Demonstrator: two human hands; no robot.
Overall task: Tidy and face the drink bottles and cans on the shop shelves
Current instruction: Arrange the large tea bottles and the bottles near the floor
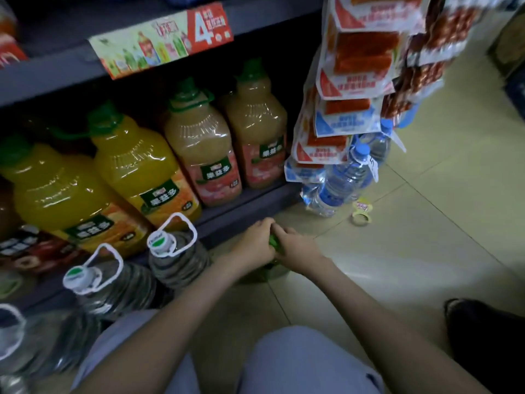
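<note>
**Clerk:** Item one, largest first?
**Checker:** Dark grey metal shelf (56, 72), running across the upper left of the frame. A red-and-green paper price card (162, 41) is fixed to its front edge.
**Clerk:** Next?
**Checker:** Pale tiled floor (426, 223), right half and bottom of the frame.
**Clerk:** Stock on the lower tier?
**Checker:** Two large clear plastic bottles of orange juice (133, 166) with green caps, left of centre. Beside them to the right, two like bottles of peach-pink juice (201, 149). Labels face outward.
**Clerk:** Floor stock?
**Checker:** Clear ribbed water jugs (176, 260) with white loop handles, lower left, standing in front of the shelf base.
**Clerk:** Upper right?
**Checker:** Hanging strips of red-and-white snack packets (360, 58). Below them is a wrapped pack of small blue-capped water bottles (341, 180).
**Clerk:** The task item?
**Checker:** One green-topped plastic bottle (273, 242), centre of the frame, upright on the floor just in front of the shelf base. Mostly hidden.
**Clerk:** Hands?
**Checker:** Left hand (255, 243) and right hand (295, 248) meet over its top, fingers curled around it.
**Clerk:** Smallest?
**Checker:** Yellow-green tape roll (361, 218), on the floor near the water pack.
</note>
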